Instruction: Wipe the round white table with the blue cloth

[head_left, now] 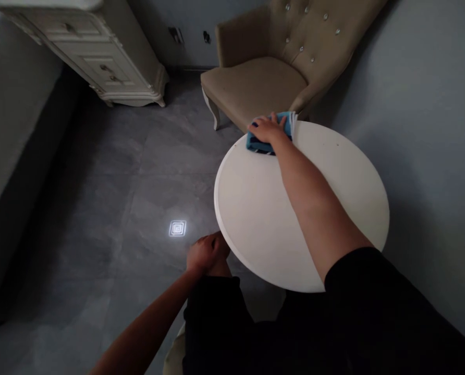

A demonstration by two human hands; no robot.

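My right hand (267,129) presses down on a folded blue towel (258,145) with dark and white parts, its fingers spread over and gripping the cloth. The towel lies at the far edge of a round white table (264,208), my right arm stretched across the tabletop. Below the table's left edge, my left hand (203,254) rests on my bare knee. Its fingers look curled in and are partly hidden, with nothing visible in them.
A tan tufted armchair (256,86) stands just behind the table. A white cabinet (111,62) is at the back left, near a bed-like grey piece (13,114). On the grey tiled floor (99,219) glows a small square light pattern (178,228). A wall (431,130) rises on the right.
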